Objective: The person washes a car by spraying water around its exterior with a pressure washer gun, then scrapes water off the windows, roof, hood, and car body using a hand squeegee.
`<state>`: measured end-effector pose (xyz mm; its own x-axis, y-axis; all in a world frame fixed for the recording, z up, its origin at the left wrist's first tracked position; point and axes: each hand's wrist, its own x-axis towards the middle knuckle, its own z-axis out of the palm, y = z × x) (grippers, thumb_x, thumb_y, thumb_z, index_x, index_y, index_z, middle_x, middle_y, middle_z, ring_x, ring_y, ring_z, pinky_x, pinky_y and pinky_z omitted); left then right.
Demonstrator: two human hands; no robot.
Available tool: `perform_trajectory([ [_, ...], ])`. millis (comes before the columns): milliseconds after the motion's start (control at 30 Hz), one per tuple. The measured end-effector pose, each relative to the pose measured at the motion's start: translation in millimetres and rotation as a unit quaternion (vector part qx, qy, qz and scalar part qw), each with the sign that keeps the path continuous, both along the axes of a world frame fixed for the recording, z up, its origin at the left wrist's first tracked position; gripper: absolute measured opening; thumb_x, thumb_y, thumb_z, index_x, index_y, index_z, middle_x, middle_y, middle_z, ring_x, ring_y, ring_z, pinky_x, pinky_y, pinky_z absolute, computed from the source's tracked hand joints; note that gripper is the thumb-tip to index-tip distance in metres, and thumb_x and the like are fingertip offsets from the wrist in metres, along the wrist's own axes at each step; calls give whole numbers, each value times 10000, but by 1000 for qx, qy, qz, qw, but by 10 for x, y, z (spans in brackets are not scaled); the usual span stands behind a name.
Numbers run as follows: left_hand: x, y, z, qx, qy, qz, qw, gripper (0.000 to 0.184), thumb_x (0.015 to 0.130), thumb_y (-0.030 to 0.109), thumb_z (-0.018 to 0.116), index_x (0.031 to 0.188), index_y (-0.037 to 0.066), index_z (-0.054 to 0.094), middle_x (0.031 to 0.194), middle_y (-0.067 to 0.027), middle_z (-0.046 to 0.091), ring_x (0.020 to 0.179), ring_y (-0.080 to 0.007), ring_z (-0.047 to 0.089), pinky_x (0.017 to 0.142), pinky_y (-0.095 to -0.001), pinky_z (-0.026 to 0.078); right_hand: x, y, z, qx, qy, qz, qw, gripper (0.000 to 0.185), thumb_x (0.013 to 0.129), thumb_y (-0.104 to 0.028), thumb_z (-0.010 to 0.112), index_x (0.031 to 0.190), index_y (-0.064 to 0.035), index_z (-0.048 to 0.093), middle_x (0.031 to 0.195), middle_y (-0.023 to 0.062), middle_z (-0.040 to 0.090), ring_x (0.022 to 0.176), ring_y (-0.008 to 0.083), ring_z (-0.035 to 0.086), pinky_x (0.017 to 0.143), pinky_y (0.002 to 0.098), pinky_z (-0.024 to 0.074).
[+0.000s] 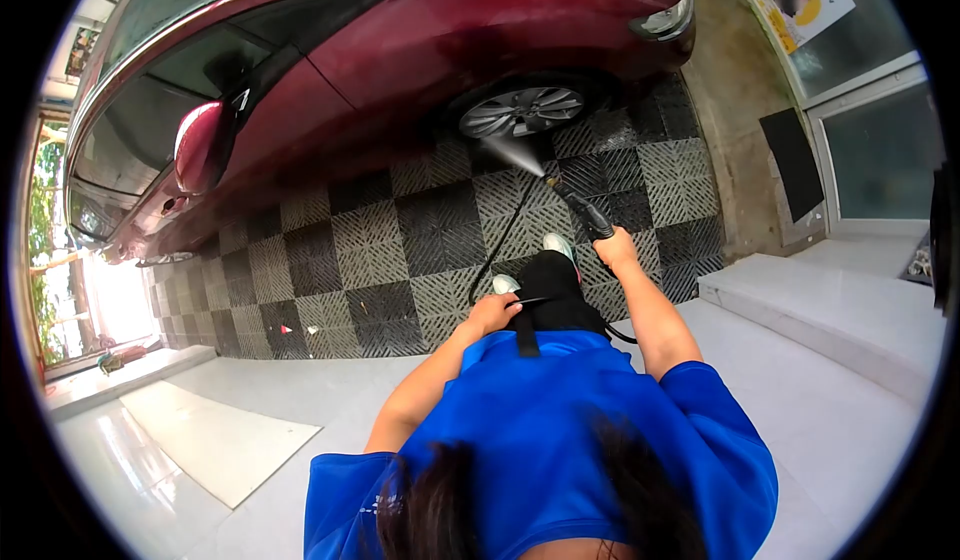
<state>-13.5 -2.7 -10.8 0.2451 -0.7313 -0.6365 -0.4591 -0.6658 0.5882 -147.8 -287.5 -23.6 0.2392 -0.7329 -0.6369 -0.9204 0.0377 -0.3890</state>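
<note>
My right hand (617, 251) is wrapped round the rear grip of a black pressure washer gun (584, 212). From the gun's tip a white fan of water (514, 154) sprays at the lower part of the car's front wheel (522, 111). My left hand (493, 314) is closed on a thin black hose (504, 242) in front of my thighs. The hose runs up towards the gun and loops down near my feet. A dark red car (400, 70) stands across the far side, with its side mirror (203, 147) towards me.
Black and grey grid tiles (370, 245) cover the floor under the car. Pale smooth floor (270, 390) lies behind me, with a white board (215, 445) at the left. At the right are a pale step (820, 305), a glass door (880, 155) and a black mat (791, 165).
</note>
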Motion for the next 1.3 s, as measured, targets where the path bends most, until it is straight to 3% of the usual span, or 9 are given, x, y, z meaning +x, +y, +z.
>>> perform_trajectory([
  [300, -135, -479, -72, -55, 21, 2, 998, 410, 879, 431, 602, 1067, 72, 669, 990, -182, 669, 937, -350, 629, 811, -431, 484, -592, -284, 504, -10, -237, 105, 966, 237, 680, -175, 636, 858, -19, 646, 739, 141, 664, 725, 294, 652, 669, 357, 486],
  [367, -113, -852, 175, 84, -13, -63, 994, 446, 860, 468, 618, 1024, 59, 691, 989, -188, 669, 919, -350, 634, 808, -434, 489, -885, -590, 487, -5, -240, 28, 970, 216, 680, -161, 642, 831, -6, 637, 697, 133, 647, 661, 274, 640, 620, 358, 478],
  [400, -145, -960, 181, 1, -100, -94, 991, 506, 856, 530, 593, 989, 55, 704, 966, -188, 673, 908, -353, 634, 801, -440, 490, -957, -758, 544, 14, -240, -32, 970, 198, 679, -147, 648, 803, 7, 627, 655, 126, 631, 596, 253, 628, 572, 359, 469],
  [500, -324, -1523, 240, 113, -24, -91, 989, 597, 842, 624, 537, 1015, 74, 692, 1013, -186, 667, 991, -339, 621, 856, -438, 481, -1278, -1420, 696, 23, -182, -186, 965, 109, 698, -102, 630, 706, 1, 596, 523, 101, 564, 407, 199, 544, 420, 354, 412],
  [767, -1012, -3372, 497, 55, -18, -135, 989, 633, 847, 647, 496, 851, 39, 673, 821, -219, 664, 838, -395, 640, 754, -469, 495, -2150, -3200, 1352, 29, -240, -213, 947, 152, 677, -109, 625, 720, 35, 600, 523, 108, 565, 410, 186, 540, 419, 342, 421],
  [967, -1204, -4354, 883, -2, -53, -45, 998, 564, 876, 558, 507, 945, 19, 659, 902, -259, 655, 914, -411, 629, 814, -477, 479, -2236, -4542, 1628, -182, -240, -243, 922, 261, 663, -172, 643, 805, 47, 632, 657, 159, 641, 665, 249, 646, 655, 371, 485],
  [1000, -1182, -4481, 978, 2, -54, -34, 998, 548, 876, 550, 511, 949, 27, 660, 902, -252, 658, 913, -405, 632, 810, -474, 481, -2231, -4691, 1446, -238, -297, -246, 892, 139, 708, -107, 619, 663, -2, 541, 480, 41, 501, 356, 148, 463, 373, 309, 361],
  [1100, -1168, -4724, 1170, 1, -64, -19, 998, 421, 870, 452, 595, 877, 38, 670, 723, -151, 654, 701, -259, 648, 662, -389, 479, -2232, -4752, 1635, -128, -230, -267, 927, 146, 703, -109, 621, 667, 7, 542, 481, 48, 508, 359, 152, 479, 368, 310, 373],
  [1300, -1393, -5232, 1531, 46, -40, -68, 996, 428, 812, 510, 626, 957, 117, 717, 849, -159, 691, 863, -323, 666, 773, -408, 501, -2493, -4537, 992, 194, -197, -231, 933, 103, 681, -43, 627, 647, 12, 547, 516, 80, 527, 375, 172, 500, 345, 339, 423],
])
